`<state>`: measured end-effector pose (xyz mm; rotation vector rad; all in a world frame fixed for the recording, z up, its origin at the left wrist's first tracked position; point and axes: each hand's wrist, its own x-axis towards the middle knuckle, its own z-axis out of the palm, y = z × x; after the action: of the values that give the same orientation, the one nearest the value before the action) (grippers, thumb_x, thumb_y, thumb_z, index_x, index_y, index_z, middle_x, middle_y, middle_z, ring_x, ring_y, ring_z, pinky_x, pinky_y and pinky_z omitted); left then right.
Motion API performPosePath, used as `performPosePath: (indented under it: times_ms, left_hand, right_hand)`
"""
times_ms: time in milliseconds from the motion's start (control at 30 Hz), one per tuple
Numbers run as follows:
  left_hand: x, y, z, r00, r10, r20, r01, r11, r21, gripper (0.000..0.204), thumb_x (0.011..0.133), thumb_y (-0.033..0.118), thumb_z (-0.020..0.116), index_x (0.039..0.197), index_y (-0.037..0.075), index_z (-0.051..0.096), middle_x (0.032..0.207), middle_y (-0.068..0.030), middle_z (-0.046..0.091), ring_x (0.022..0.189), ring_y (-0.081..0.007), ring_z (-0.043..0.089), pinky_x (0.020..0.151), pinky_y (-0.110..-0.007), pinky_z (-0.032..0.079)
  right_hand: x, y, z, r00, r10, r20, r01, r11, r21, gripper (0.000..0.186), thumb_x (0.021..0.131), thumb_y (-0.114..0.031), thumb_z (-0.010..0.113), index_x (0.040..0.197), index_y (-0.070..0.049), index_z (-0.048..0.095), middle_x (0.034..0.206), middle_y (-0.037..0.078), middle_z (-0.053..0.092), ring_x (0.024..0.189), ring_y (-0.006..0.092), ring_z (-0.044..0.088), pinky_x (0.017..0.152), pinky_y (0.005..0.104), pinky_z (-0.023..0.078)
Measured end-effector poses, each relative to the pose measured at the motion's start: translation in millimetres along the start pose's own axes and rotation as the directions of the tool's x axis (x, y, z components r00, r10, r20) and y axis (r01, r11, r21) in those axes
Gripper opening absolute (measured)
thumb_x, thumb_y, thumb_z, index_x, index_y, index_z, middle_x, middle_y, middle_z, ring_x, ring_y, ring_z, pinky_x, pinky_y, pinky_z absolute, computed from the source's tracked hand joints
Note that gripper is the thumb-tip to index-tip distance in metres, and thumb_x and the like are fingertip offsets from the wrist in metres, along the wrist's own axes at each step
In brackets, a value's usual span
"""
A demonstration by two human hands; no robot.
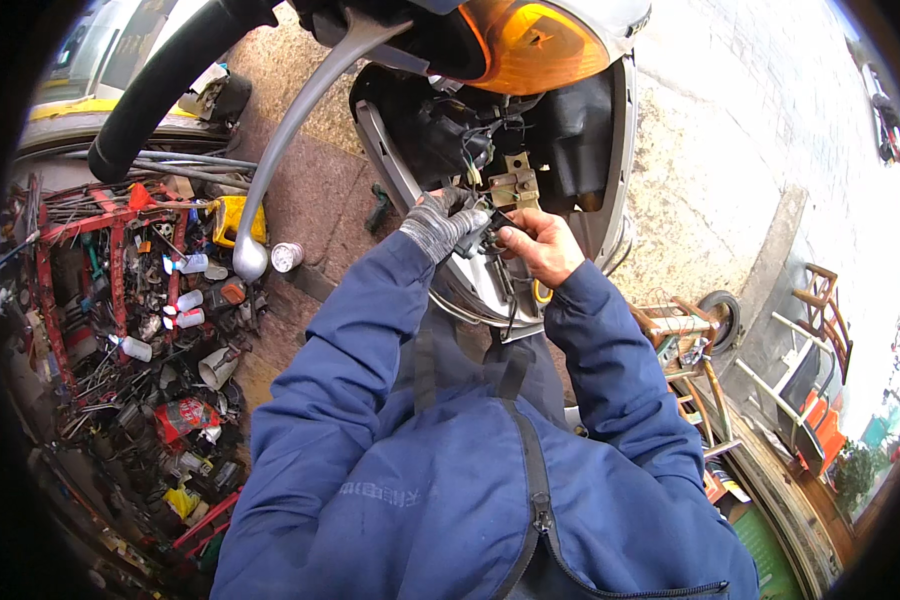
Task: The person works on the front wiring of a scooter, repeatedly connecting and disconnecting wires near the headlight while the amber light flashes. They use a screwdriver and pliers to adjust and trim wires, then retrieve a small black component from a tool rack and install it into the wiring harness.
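In front of me the opened front of a scooter (374,130) shows a dark cavity with wires (478,150) and a brass-coloured metal bracket (516,186). My left hand (438,226), in a grey work glove, is closed around a small black part (486,236) just below the bracket. Bare fingers of my right hand (544,246) pinch the same part from the other side. My fingers cover much of it, so its exact kind is unclear. A yellow loop (542,292), perhaps a tool handle, shows under my right hand.
An orange turn-signal lens (540,45), a silver brake lever (300,120) and a black handlebar grip (160,95) overhang the work. Left, a red rack (118,270) stands among tools, bottles and scrap. Wooden stools (678,325) and a tyre (720,318) are at right.
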<state>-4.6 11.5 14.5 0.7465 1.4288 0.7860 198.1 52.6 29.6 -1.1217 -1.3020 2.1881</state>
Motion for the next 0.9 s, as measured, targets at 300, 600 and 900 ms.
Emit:
performPosePath:
  times_ms: [300, 600, 900]
  left_hand:
    - [-43.2, 49.0, -23.8, 0.994, 0.050, -0.100, 0.023, 0.783, 0.621, 0.030, 0.087, 0.032, 0.060, 0.096, 0.004, 0.065, 0.085, -0.0099, 0.067, 0.073, -0.0208, 0.063, 0.067, -0.036, 0.051]
    - [13.8, -29.2, 10.2, 0.976, 0.175, -0.127, -0.145, 0.966, 0.213, 0.018, 0.081, 0.008, 0.070, 0.097, 0.005, 0.061, 0.079, -0.0035, 0.065, 0.065, -0.0097, 0.059, 0.059, -0.026, 0.051]
    - [22.2, -37.5, 5.9, 0.953, 0.286, -0.103, -0.231, 0.901, 0.367, 0.039, 0.075, 0.038, 0.069, 0.101, 0.010, 0.063, 0.091, -0.0124, 0.068, 0.086, -0.0277, 0.065, 0.076, -0.037, 0.050]
  right_hand:
    - [-8.4, -49.9, 51.6, 0.991, -0.112, 0.073, 0.131, 0.931, -0.342, 0.023, 0.080, -0.006, 0.061, 0.101, 0.002, 0.058, 0.086, 0.013, 0.063, 0.075, 0.0245, 0.061, 0.072, 0.0331, 0.051]
    - [2.5, -65.5, 20.5, 0.877, -0.445, 0.181, 0.425, 0.542, -0.725, 0.020, 0.067, 0.003, 0.061, 0.087, 0.001, 0.059, 0.088, 0.013, 0.052, 0.078, 0.0265, 0.055, 0.069, 0.0327, 0.045]
    - [31.2, -99.8, 25.1, 0.911, -0.293, 0.290, 0.409, 0.561, -0.720, 0.019, 0.065, -0.010, 0.074, 0.076, 0.000, 0.063, 0.076, 0.016, 0.058, 0.072, 0.0332, 0.059, 0.064, 0.0397, 0.047]
